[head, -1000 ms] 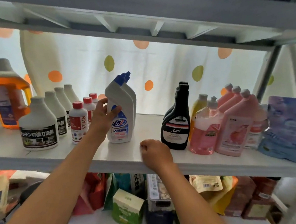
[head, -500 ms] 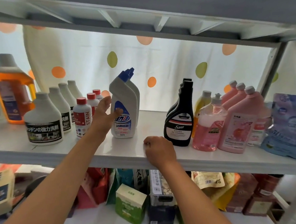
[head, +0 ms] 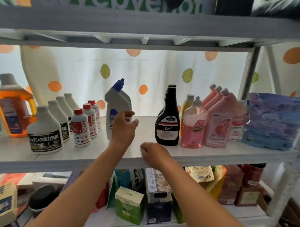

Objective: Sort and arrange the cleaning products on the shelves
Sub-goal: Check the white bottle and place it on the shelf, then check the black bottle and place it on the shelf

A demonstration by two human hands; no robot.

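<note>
Two white angled-neck bottles with blue caps (head: pixel 116 102) stand one behind the other on the middle shelf (head: pixel 145 130). My left hand (head: pixel 124 127) hovers just in front of the front bottle with fingers spread, and no grip on it shows. My right hand (head: pixel 155 155) rests at the shelf's front edge with its fingers curled and holds nothing visible. To the left stand three red-capped stain bottles (head: pixel 81 131) and a row of white bottles with black labels (head: pixel 43 131). To the right are black spray bottles (head: pixel 167 122).
An orange jug (head: pixel 15 111) stands far left. Pink bottles (head: pixel 217 117) and blue refill pouches (head: pixel 274 119) fill the right end. The lower shelf holds a green box (head: pixel 129 205) and several packets. The upper shelf board (head: pixel 137 28) hangs close overhead.
My left hand gripped the front blue-capped bottle earlier; now its fingers have opened and come off it. The view has tilted up a little. My right hand stays at the shelf edge.
</note>
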